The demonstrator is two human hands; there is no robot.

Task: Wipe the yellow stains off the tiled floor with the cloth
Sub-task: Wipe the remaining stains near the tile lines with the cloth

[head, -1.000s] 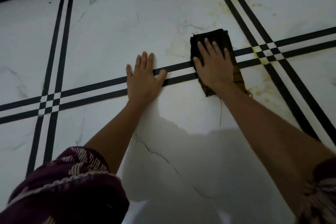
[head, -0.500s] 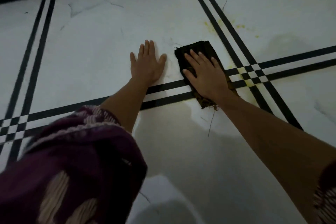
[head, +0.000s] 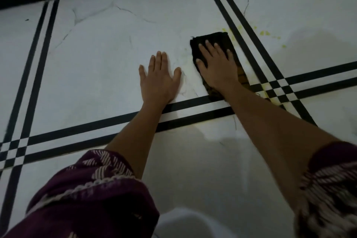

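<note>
Right hand [head: 218,67] flat on the cloth [head: 216,39] (fingers spread); left hand [head: 158,81] flat, empty, on the floor [head: 106,54] beside yellow stains [head: 264,33].

No readable text, labels, brands, nos. or signs anywhere in view.
</note>
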